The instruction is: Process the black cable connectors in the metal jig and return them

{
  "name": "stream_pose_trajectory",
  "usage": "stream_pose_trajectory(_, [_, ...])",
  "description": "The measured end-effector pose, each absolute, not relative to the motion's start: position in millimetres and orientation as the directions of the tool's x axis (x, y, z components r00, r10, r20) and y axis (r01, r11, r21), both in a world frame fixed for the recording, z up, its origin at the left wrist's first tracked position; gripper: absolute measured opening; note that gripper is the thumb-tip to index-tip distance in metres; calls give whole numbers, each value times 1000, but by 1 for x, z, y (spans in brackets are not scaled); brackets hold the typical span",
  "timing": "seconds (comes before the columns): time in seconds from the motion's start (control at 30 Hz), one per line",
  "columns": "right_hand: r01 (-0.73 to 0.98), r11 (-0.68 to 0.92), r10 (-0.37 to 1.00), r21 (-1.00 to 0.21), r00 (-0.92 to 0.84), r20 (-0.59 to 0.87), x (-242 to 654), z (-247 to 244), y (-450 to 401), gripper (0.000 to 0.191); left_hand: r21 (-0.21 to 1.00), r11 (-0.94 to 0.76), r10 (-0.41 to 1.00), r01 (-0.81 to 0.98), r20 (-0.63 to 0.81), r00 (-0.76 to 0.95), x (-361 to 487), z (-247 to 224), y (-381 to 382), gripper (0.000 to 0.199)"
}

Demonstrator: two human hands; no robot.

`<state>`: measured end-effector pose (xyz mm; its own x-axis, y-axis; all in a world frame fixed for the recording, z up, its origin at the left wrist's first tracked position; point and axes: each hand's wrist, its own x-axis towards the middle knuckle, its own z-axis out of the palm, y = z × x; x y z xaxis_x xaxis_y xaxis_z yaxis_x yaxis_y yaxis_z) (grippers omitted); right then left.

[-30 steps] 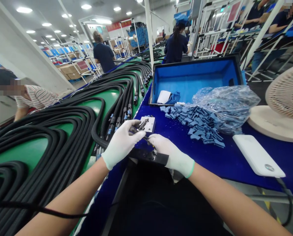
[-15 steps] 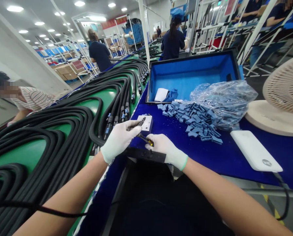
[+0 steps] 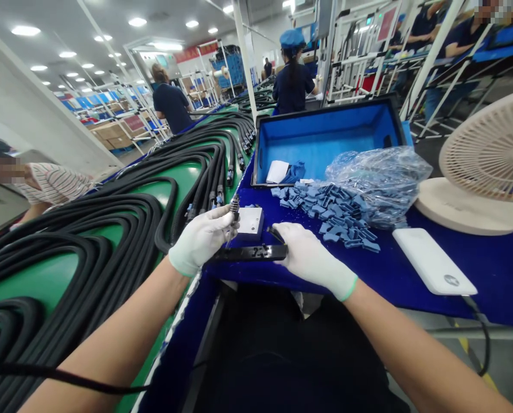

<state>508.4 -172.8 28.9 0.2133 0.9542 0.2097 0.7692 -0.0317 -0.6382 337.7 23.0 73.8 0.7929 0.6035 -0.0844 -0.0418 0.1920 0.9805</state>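
My left hand (image 3: 202, 238), in a white glove, pinches a small dark fitting with spring-like rings (image 3: 234, 207), held upright at the fingertips. My right hand (image 3: 310, 252), also gloved, is closed around a slim dark tool (image 3: 274, 233); only its end shows and its kind is hidden. Below and between the hands lies a black bar (image 3: 243, 253) with small dark pieces on it, its right end by my right fingers. A pale metal block (image 3: 252, 221) with small holes sits on the blue tabletop (image 3: 308, 292), just right of my left fingertips.
Blue plastic clips (image 3: 338, 215) lie heaped before a blue bin (image 3: 321, 135) and a clear plastic bag (image 3: 377, 178). A white power bank (image 3: 432, 261) and a fan (image 3: 493, 149) are at right. Black hoses (image 3: 110, 218) cover the green conveyor (image 3: 140, 278) at left. Co-workers are nearby.
My hands have moved apart. The left has turned the fitting upright, left of the block; the right has drawn the tool away to the right. More of the black bar shows.
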Motion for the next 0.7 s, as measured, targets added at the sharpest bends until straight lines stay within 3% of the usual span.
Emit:
stream_pose_trajectory(0.07, [539, 65, 944, -840, 240, 227, 499, 28, -175, 64, 979, 201, 608, -35, -97, 788, 336, 78, 20, 46])
stream_pose_trajectory(0.13, [171, 91, 950, -981, 281, 137, 486, 26, -174, 52, 998, 28, 618, 48, -54, 784, 333, 87, 11, 48])
stream_pose_trajectory(0.2, [-196, 77, 949, -978, 314, 12, 474, 23, -170, 42, 949, -264, 597, 173, 20, 802, 330, 97, -1, 44])
stream_pose_trajectory(0.27, [-421, 116, 948, -900, 319, -27, 468, 22, -165, 44, 822, -511, 520, 253, 60, 852, 328, 104, -14, 34])
stream_pose_trajectory(0.37, [-447, 149, 950, -882, 311, 3, 468, 23, -160, 52, 702, -672, 394, 235, 70, 916, 327, 106, -27, 24])
stream_pose_trajectory(0.6, [-357, 103, 973, -928, 232, 19, 474, 21, -159, 55, 563, -826, 207, 27, 259, 943, 324, 88, -23, 19])
stream_pose_trajectory(0.7, [-334, 63, 974, -940, 227, -15, 473, 21, -161, 49, 638, -770, 159, 10, 177, 971, 327, 81, -15, 25])
